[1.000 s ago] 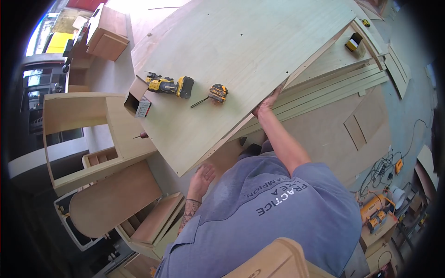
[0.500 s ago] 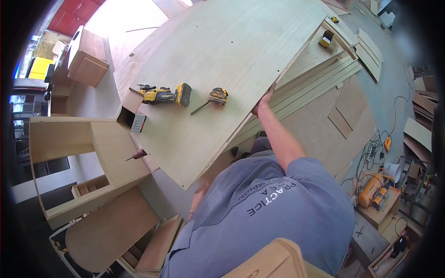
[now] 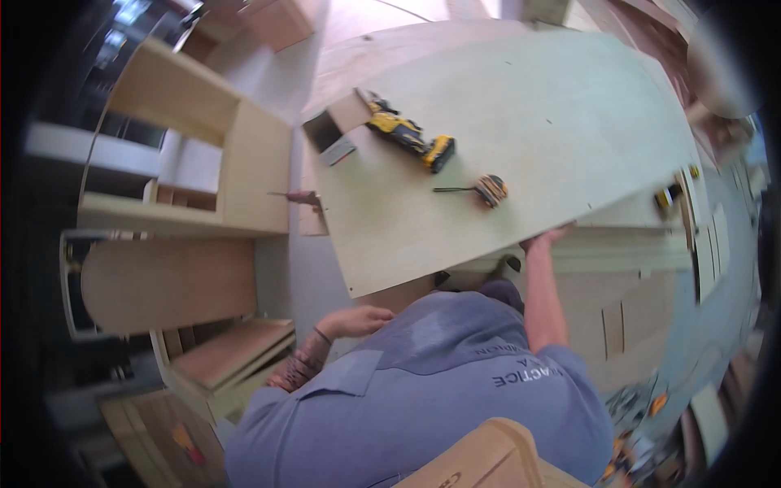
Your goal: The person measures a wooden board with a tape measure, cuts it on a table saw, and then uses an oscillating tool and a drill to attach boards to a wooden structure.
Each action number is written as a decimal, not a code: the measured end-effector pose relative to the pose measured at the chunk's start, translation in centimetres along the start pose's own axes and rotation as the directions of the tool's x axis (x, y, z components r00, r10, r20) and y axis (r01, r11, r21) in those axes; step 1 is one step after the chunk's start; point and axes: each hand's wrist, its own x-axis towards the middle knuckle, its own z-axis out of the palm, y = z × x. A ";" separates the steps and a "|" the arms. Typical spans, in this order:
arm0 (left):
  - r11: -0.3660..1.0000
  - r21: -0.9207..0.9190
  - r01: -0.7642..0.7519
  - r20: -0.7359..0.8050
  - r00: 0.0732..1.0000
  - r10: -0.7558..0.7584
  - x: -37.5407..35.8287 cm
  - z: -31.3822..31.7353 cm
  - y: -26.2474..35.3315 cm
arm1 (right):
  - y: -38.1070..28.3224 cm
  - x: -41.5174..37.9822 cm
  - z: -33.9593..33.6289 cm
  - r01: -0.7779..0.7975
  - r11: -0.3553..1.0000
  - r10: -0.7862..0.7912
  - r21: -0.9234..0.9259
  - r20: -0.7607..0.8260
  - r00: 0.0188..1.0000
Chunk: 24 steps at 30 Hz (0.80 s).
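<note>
A large pale plywood panel [image 3: 423, 244] lies in front of me. My right hand [image 3: 547, 237] is at its near edge, thumb over it and fingers curled underneath, partly hidden. Close to my shirt front, my left hand [image 3: 364, 320] is off the panel with loosely closed fingers; nothing shows in it. On the panel rest a yellow-and-black cordless power tool [image 3: 407, 137], a tape measure [image 3: 490, 191] with its strap out to the left, and a small open cardboard box [image 3: 332, 140]. By the panel's left edge is a dark red drill-like tool [image 3: 304, 198].
On the left stand an open wooden cabinet frame [image 3: 259, 171] and a rounded wooden board [image 3: 171, 285]. Long boards [image 3: 626, 248] lie beyond my right hand, with a small black-and-yellow box [image 3: 667, 198] at the far right. Tools and cables [image 3: 643, 407] sit on the lower right floor.
My view has swung left, so the panel appears turned and shifted right. My left hand has come up into fuller view by my shirt. The right hand stays on the panel edge.
</note>
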 end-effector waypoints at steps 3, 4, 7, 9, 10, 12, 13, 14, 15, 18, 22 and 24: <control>0.988 0.014 -0.152 -0.110 0.982 0.152 -2.6 -5.2 8.4 | -0.2 -0.5 0.6 -0.021 0.999 0.020 -0.043 -0.026 0.999; 0.967 -0.014 -0.254 -0.305 0.922 0.238 -2.9 -7.1 10.9 | -0.1 -0.4 0.6 0.000 0.999 -0.001 -0.037 -0.012 1.000; 0.876 0.444 -0.189 -0.732 0.487 0.476 0.1 -17.8 13.0 | -1.0 -2.7 2.6 -0.074 0.994 0.070 -0.081 -0.056 0.996; 0.796 0.602 -0.060 -0.755 0.283 0.592 2.0 -24.6 15.3 | -0.4 -1.9 1.7 -0.089 0.990 0.081 -0.108 -0.070 0.994; 0.796 0.600 0.077 -0.784 0.256 0.566 3.2 -27.6 15.9 | -0.5 -1.5 1.0 -0.096 0.985 0.084 -0.140 -0.085 0.993; 0.784 0.587 0.202 -0.807 0.220 0.547 5.9 -32.5 17.0 | -0.8 -2.1 1.8 -0.090 0.990 0.077 -0.107 -0.114 0.990; 0.687 0.603 0.405 -0.798 0.305 0.520 6.9 -34.6 16.9 | -0.8 -2.4 2.5 -0.101 0.992 0.089 -0.080 -0.135 0.987; 0.552 0.596 0.584 -0.800 0.374 0.469 7.2 -36.1 16.7 | -0.6 -1.9 2.0 -0.105 0.990 0.094 -0.095 -0.120 0.988; 0.530 0.615 0.585 -0.787 0.414 0.457 7.4 -36.2 17.5 | -0.1 -0.6 0.1 -0.061 0.995 0.057 -0.079 -0.050 0.997; 0.491 0.649 0.581 -0.758 0.433 0.488 8.5 -37.6 17.6 | 0.3 0.9 -1.0 -0.057 0.997 0.061 -0.056 0.071 0.996; 0.843 0.473 0.256 -0.859 -0.078 0.506 0.3 -33.4 18.8 | -0.4 0.8 -1.3 -0.142 0.989 0.144 -0.045 0.063 0.988; 0.946 0.309 0.100 -0.878 -0.352 0.324 -2.5 -32.9 14.5 | -0.3 0.6 -1.0 -0.149 0.986 0.151 -0.073 0.030 0.988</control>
